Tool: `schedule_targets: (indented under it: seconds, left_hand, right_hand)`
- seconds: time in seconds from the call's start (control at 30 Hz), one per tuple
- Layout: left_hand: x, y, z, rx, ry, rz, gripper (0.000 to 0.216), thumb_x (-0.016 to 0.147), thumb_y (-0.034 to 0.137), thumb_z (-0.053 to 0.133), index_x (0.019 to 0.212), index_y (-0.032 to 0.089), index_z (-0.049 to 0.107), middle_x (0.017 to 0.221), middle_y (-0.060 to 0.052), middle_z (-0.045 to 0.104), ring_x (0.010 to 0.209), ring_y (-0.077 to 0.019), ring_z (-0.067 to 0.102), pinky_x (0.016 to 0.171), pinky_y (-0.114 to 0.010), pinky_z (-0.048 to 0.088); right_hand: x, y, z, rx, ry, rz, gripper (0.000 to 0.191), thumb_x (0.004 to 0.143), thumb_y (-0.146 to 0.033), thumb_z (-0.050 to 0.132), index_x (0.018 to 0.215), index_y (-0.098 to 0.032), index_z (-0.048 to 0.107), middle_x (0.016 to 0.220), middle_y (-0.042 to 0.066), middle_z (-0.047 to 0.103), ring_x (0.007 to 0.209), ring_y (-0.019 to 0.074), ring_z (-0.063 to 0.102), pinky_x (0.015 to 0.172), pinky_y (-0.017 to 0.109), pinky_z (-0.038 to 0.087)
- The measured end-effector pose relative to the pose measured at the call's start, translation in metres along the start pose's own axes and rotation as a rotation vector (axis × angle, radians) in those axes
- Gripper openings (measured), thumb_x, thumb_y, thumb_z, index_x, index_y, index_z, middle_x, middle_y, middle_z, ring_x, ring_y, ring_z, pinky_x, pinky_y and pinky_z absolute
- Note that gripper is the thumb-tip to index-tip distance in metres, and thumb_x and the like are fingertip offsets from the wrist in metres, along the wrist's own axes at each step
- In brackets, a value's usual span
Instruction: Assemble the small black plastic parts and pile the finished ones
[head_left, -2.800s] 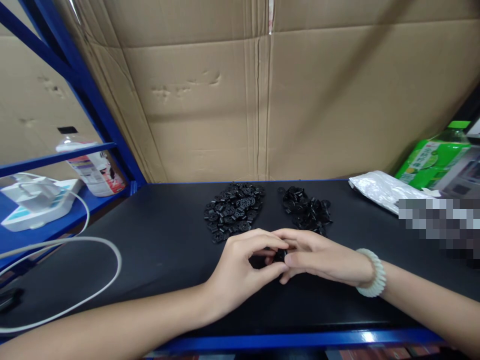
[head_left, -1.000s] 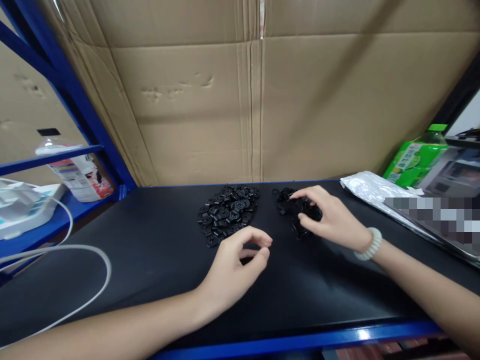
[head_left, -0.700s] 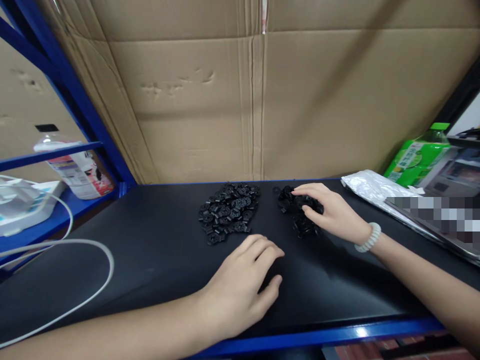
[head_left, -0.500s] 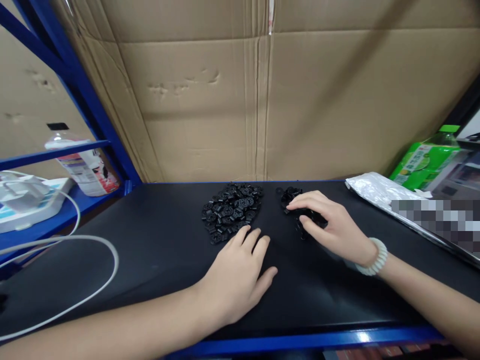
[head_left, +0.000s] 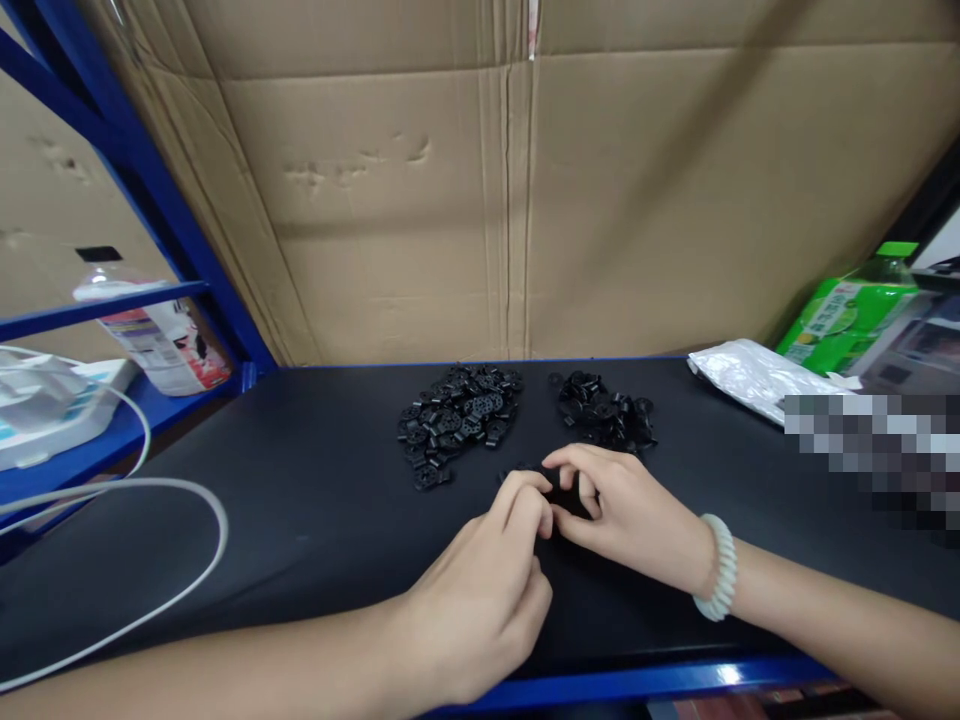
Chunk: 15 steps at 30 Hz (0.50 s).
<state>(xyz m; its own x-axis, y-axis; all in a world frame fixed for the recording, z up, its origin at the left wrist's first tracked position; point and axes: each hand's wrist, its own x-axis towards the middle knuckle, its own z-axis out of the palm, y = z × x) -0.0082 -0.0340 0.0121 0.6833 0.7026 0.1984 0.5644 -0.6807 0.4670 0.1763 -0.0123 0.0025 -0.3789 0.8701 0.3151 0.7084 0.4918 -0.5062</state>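
Observation:
My left hand is closed, its fingers curled down over the front middle of the black table. A small black plastic part shows just beyond those fingertips. Close against it, my right hand has its thumb and fingers bent together; the dark gap between them hides what they hold, if anything. A pale coiled band circles the right wrist. Behind my left hand lies a heap of black, round perforated plastic pieces. A smaller heap of black pieces lies beyond my right hand.
Cardboard walls the back of the black table. On the left, a blue rack holds a bottle and a power strip; a white cable loops over the table. A silvery bag and green bottle lie right.
My left hand has drawn away from the large heap and curled its fingers. My right hand has left the smaller heap, moving left and nearer, to meet the left.

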Motion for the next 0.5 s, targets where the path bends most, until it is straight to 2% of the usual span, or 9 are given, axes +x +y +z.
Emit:
schedule_targets:
  seconds: [0.07,0.17,0.27,0.4,0.5]
  left_hand:
    - [0.000,-0.001,0.002,-0.041,0.032,-0.003,0.030,0.070,0.000,0.038,0.090,0.023,0.036,0.110,-0.007,0.046,0.097,-0.0223,0.056,0.080,-0.035,0.050]
    - [-0.001,-0.002,0.004,-0.065,0.062,0.024,0.033,0.068,-0.001,0.038,0.090,0.023,0.035,0.113,-0.007,0.045,0.104,-0.0227,0.051,0.084,-0.036,0.048]
    - [-0.001,-0.002,0.004,-0.020,0.097,0.030,0.028,0.069,0.002,0.043,0.088,0.022,0.035,0.113,-0.008,0.046,0.105,-0.0239,0.048,0.086,-0.038,0.045]
    - [0.000,-0.006,0.005,0.086,0.069,-0.005,0.017,0.075,0.013,0.049,0.086,0.020,0.038,0.110,-0.011,0.050,0.106,-0.0292,0.047,0.086,-0.047,0.044]
    - [0.003,-0.012,0.007,0.075,0.092,0.007,0.015,0.077,0.016,0.051,0.085,0.020,0.040,0.121,-0.014,0.047,0.124,-0.0331,0.037,0.097,-0.052,0.038]
  right_hand:
    - [0.002,0.002,0.003,-0.032,0.033,0.036,0.021,0.072,-0.019,0.065,0.092,-0.015,0.059,0.076,0.001,0.057,0.061,0.0123,0.053,0.061,0.025,0.044]
    - [0.005,0.005,0.008,-0.110,0.034,0.021,0.005,0.076,-0.019,0.063,0.077,-0.016,0.058,0.074,0.001,0.056,0.066,0.0142,0.055,0.064,0.027,0.044]
    - [0.006,0.006,0.008,-0.129,0.059,0.010,0.008,0.080,-0.016,0.058,0.072,-0.016,0.058,0.071,0.002,0.057,0.065,0.0140,0.055,0.063,0.027,0.044]
    - [0.006,0.006,0.002,-0.020,0.102,0.069,0.007,0.076,-0.019,0.063,0.072,-0.016,0.058,0.064,0.000,0.057,0.057,0.0121,0.055,0.059,0.025,0.045]
    - [0.004,0.004,-0.003,0.208,0.076,0.189,0.012,0.078,-0.027,0.062,0.079,-0.016,0.058,0.065,-0.002,0.058,0.043,0.0082,0.053,0.044,0.021,0.043]
